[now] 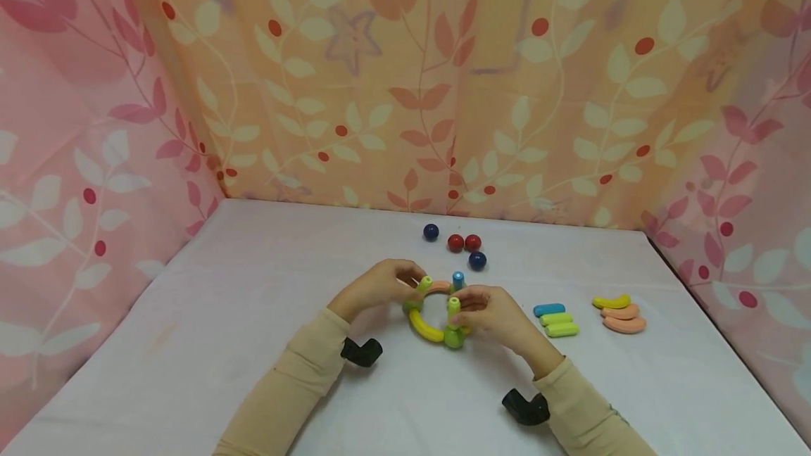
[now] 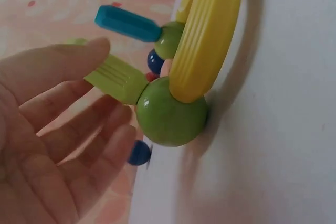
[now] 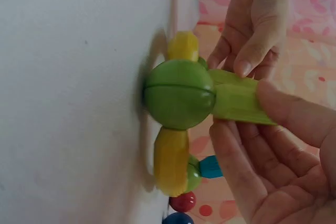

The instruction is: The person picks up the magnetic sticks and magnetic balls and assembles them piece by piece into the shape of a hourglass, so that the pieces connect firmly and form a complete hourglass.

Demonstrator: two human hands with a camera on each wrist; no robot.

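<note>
A toy ring point(image 1: 426, 327) of yellow and orange curved pieces joined by green balls lies on the white table point(image 1: 253, 315). Upright sticks rise from its balls. My left hand point(image 1: 379, 288) is at the ring's left side; its thumb lies on the tip of a green stick point(image 2: 113, 77), with the fingers just beneath it. That stick sits in a green ball point(image 2: 170, 111) beside a yellow curve point(image 2: 207, 35). My right hand point(image 1: 489, 312) pinches another green stick point(image 3: 236, 100) set in a green ball point(image 3: 178, 94). A blue stick point(image 1: 457, 279) stands at the ring's far side.
Two dark blue balls point(image 1: 431, 232) and two red balls point(image 1: 455, 243) lie behind the ring. To the right lie a blue stick point(image 1: 548, 309), two green sticks point(image 1: 562, 330), and yellow and orange curved pieces point(image 1: 624, 324). Floral cloth walls point(image 1: 95, 160) close in three sides of the table.
</note>
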